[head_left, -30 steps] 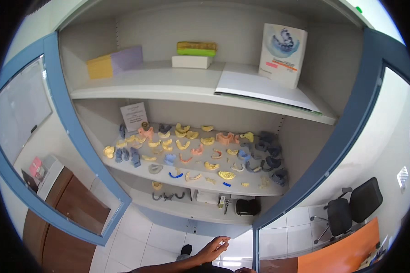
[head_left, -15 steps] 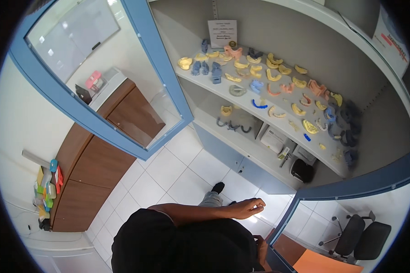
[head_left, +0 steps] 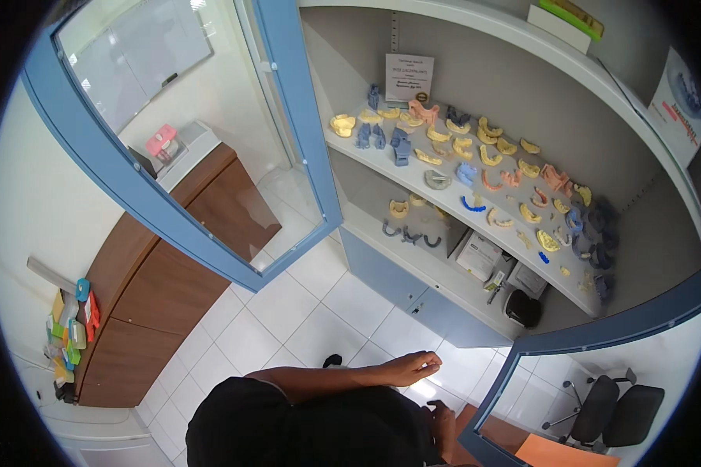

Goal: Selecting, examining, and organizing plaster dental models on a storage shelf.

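1. Yellow, horseshoe-shaped, plaster-like dental casts (head_left: pixel 547 240) sit on a pale grey shelf (head_left: pixel 405 177); neither hand touches them. Prob. light, stiff, brittle; thin arches could chip, so best held by the thick base, w/ fingertips.
2. Black, rounded, soft-looking case (head_left: pixel 523 309) is on the lower shelf (head_left: pixel 413 258), toward its R end. Prob. light, gives a bit; grip across the sides.
3. Blue-framed, clear glass door (head_left: pixel 494 389) stands open, near R hand (head_left: pixel 442 426) in view; depth unclear. Prob. stiff, heavier, turns on hinges; take the frame edge, not the slick glass.
4. L hand (head_left: pixel 409 369): forearm crosses in front of the black-shirted torso (head_left: pixel 311 428), pointing R; fingers half-curled, nothing visible in it, above white tiled floor (head_left: pixel 304 284).
5. R hand: low by R side, partly hidden; can't tell if open, closed or holding smth.
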Action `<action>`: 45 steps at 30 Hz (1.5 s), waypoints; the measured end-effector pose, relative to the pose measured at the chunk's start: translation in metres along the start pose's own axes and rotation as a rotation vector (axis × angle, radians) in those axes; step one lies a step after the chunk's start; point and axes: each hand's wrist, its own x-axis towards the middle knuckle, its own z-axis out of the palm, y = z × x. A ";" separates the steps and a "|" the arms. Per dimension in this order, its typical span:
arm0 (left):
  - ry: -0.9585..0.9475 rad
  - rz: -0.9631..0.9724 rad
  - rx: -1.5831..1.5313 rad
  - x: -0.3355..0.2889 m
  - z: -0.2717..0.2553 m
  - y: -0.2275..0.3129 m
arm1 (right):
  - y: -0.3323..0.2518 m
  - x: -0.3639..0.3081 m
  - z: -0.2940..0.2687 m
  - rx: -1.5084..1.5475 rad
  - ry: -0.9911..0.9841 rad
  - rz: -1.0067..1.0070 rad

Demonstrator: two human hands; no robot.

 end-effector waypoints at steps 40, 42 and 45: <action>0.563 -0.274 -0.301 -0.299 -0.173 -0.071 | -0.484 0.376 -0.107 -0.145 0.951 -0.334; 0.550 -0.275 -0.318 -0.287 -0.172 -0.070 | -0.483 0.372 -0.110 -0.093 0.955 -0.351; 0.515 -0.282 -0.348 -0.261 -0.172 -0.061 | -0.478 0.364 -0.115 0.024 0.971 -0.400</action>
